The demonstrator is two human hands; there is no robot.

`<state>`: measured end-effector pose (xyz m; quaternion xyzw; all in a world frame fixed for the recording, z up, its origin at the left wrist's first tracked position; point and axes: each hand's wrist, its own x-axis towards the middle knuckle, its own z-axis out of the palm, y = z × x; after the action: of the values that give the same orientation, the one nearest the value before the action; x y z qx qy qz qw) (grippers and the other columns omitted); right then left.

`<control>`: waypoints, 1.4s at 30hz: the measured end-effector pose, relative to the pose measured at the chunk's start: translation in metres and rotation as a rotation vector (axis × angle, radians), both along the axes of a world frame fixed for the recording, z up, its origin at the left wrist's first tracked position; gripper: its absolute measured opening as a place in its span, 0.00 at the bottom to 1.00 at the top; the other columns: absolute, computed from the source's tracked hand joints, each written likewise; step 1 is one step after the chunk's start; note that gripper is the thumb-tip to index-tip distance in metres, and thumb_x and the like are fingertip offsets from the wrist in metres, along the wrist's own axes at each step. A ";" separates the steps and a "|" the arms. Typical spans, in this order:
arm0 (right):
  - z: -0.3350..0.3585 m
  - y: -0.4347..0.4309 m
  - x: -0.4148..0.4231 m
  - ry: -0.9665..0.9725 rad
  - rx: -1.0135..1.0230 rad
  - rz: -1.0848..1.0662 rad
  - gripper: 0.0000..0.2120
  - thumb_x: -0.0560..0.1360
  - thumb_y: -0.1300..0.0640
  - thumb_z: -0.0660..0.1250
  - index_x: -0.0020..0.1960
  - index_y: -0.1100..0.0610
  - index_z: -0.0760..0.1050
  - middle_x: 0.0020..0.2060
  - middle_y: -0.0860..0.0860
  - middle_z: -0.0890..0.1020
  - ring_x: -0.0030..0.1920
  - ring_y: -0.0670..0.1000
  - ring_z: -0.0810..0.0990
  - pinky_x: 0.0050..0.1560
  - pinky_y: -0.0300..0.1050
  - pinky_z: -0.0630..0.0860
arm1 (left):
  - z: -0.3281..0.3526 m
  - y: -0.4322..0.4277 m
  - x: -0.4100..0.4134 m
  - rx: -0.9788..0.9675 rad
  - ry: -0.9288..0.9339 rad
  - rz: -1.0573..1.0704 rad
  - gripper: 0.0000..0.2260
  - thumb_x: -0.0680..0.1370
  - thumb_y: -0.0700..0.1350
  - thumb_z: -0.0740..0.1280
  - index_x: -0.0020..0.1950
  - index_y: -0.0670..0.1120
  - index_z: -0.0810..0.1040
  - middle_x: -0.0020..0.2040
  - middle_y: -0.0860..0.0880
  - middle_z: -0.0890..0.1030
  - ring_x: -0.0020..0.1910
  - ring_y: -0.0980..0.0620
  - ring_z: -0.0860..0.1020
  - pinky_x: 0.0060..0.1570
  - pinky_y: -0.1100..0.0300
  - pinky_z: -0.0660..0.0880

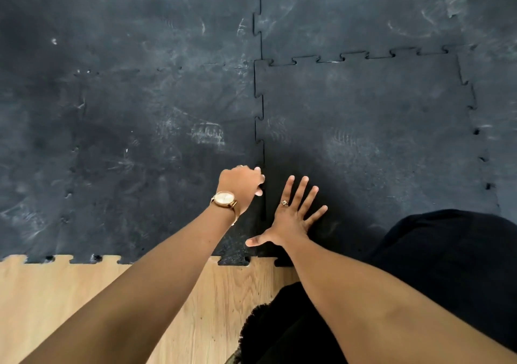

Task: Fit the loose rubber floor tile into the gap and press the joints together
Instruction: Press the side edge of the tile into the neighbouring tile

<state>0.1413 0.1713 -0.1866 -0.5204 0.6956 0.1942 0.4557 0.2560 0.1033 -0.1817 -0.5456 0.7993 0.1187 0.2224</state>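
Observation:
A black rubber floor tile (369,128) with puzzle-tooth edges lies in the gap among matching tiles; its left joint (260,128) and top joint (355,55) show as dark toothed lines. My left hand (242,186), wearing a gold watch, is closed in a fist and rests on the left joint near the tile's near corner. My right hand (293,212) lies flat on the tile with fingers spread, a ring on one finger. The tile to the left (140,139) is scuffed with pale marks.
Bare wooden floor (70,302) runs along the near edge of the mats, where tabs (233,260) stick out. My black-clothed knee (447,257) rests on the tile's near right part, and a dark fuzzy item (279,330) lies on the wood.

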 end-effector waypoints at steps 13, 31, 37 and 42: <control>-0.005 -0.004 0.007 0.012 0.060 -0.012 0.81 0.54 0.28 0.78 0.66 0.55 0.11 0.63 0.58 0.12 0.62 0.64 0.11 0.56 0.71 0.19 | 0.000 -0.006 -0.019 -0.016 0.072 0.092 0.15 0.69 0.30 0.62 0.47 0.48 0.69 0.41 0.49 0.83 0.42 0.46 0.80 0.26 0.62 0.56; -0.012 0.001 0.003 -0.046 -0.041 -0.038 0.57 0.72 0.25 0.56 0.67 0.54 0.14 0.66 0.56 0.14 0.65 0.64 0.14 0.59 0.71 0.20 | -0.002 -0.006 -0.017 -0.064 0.086 0.105 0.11 0.73 0.33 0.62 0.48 0.49 0.71 0.38 0.51 0.81 0.35 0.47 0.78 0.31 0.60 0.64; -0.010 -0.004 0.000 -0.091 0.015 -0.024 0.58 0.75 0.29 0.60 0.70 0.54 0.15 0.63 0.56 0.13 0.63 0.64 0.13 0.61 0.73 0.22 | 0.004 -0.004 -0.015 -0.049 0.068 0.077 0.13 0.72 0.33 0.64 0.53 0.48 0.73 0.41 0.50 0.83 0.44 0.46 0.80 0.34 0.58 0.67; 0.001 -0.002 -0.018 -0.136 0.082 0.106 0.72 0.65 0.35 0.77 0.69 0.54 0.14 0.62 0.57 0.12 0.63 0.64 0.13 0.64 0.73 0.24 | 0.003 0.018 -0.004 -0.125 0.137 -0.101 0.23 0.71 0.43 0.73 0.66 0.45 0.76 0.63 0.42 0.79 0.71 0.46 0.69 0.65 0.54 0.68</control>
<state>0.1237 0.1694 -0.1857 -0.5492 0.6260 0.2107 0.5119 0.2524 0.1211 -0.1782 -0.5081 0.8449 0.0943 0.1383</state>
